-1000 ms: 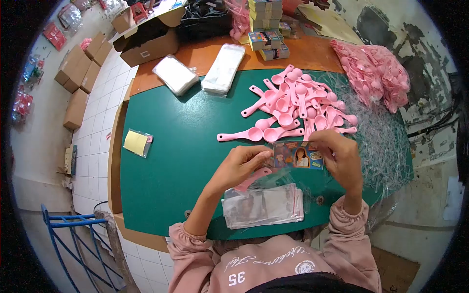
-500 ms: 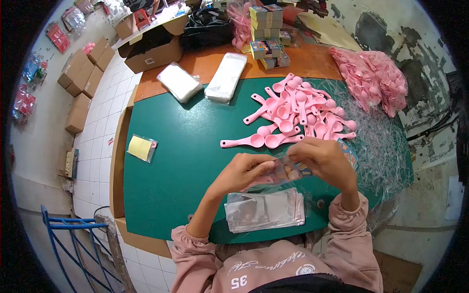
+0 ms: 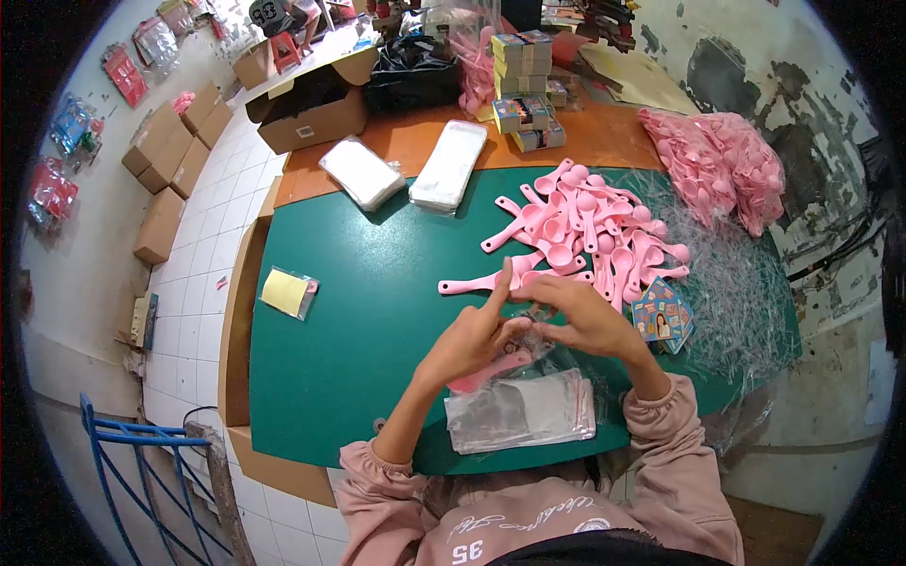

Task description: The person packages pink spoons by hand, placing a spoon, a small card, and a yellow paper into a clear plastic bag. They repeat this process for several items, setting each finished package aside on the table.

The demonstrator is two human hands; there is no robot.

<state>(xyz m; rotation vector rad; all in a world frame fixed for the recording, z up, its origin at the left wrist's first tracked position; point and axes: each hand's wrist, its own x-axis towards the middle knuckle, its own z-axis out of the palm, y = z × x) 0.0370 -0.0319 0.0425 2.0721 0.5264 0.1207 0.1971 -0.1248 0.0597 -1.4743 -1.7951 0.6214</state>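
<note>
- Green tabletop (image 3: 359,311) fills the middle of the view, with an orange strip at its far edge, white floor tiles to the left and cardboard boxes (image 3: 311,108) beyond.
- Both hands meet near the front edge. The left hand (image 3: 472,335) has its fingers (image 3: 510,330) clenched on a small clear bag (image 3: 533,347), with the index finger sticking up free.
- A pink spoon (image 3: 489,371) lies in that bag, and its handle slants down and left below the left hand.
- The right hand (image 3: 590,323) has its fingers (image 3: 543,309) pinched at the bag's upper edge, touching the left fingers. Whether a card is also inside is hidden by the hands.
- Judged from this, the step in hand is filling or closing the bag, with the spoon already in.
- The next move seems to call for a firm pinch run along the bag's mouth while the left fingers keep the spoon from sliding out.
- Just below the hands lies a flat stack of empty bags (image 3: 524,410).
- Beyond the hands is a loose pile of spoons (image 3: 585,226). A small stack of picture cards (image 3: 661,316) lies just right of the right hand.
- Clear plastic strips (image 3: 746,274) litter the right side, and a big sack of spoons (image 3: 727,165) sits at the far right.
- A yellow packet (image 3: 288,292) lies well apart on the left.
</note>
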